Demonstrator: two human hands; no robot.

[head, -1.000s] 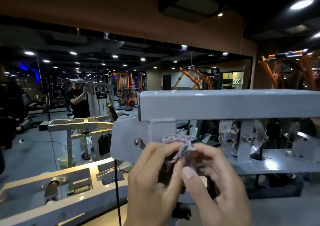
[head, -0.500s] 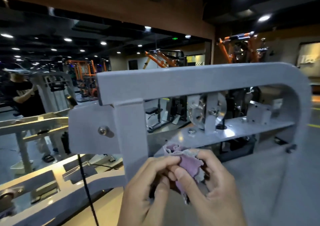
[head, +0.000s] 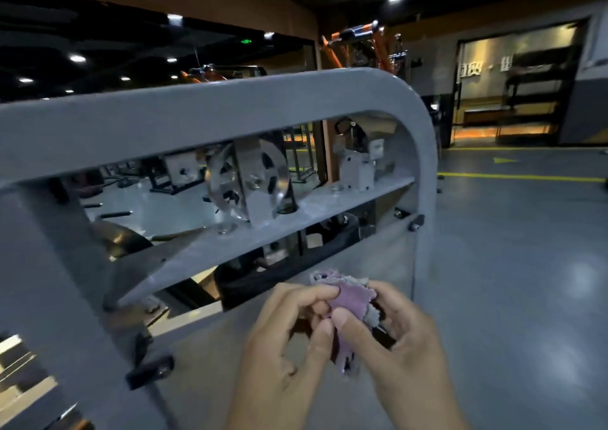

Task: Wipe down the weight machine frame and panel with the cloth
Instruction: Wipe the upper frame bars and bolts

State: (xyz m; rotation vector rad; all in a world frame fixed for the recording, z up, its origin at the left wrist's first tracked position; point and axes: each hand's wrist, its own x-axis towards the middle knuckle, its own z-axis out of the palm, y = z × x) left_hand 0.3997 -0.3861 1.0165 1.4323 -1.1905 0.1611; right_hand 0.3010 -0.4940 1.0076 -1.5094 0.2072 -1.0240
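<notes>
A grey weight machine frame (head: 210, 113) arches across the view, its top bar curving down at the right. Inside it a shiny pulley wheel (head: 246, 182) stands on a grey cross plate (head: 296, 228). Below that is a translucent grey panel (head: 378, 265). A small crumpled purple and grey cloth (head: 352, 301) is pinched between both hands in front of the panel, not touching the frame. My left hand (head: 283, 357) grips its left side with thumb and fingers. My right hand (head: 394, 347) holds its right side.
A black clip bracket (head: 148, 367) sits on the frame's left upright. Orange gym machines (head: 362, 47) stand behind. A grey floor with yellow lines (head: 526, 179) opens to the right, with a lit glass doorway (head: 513, 84) beyond. A wall mirror (head: 131, 54) is at the back left.
The view has swung right and down, so the frame's curved right end and the panel now fill it. Both hands kept bunching the cloth and sit lower against the panel.
</notes>
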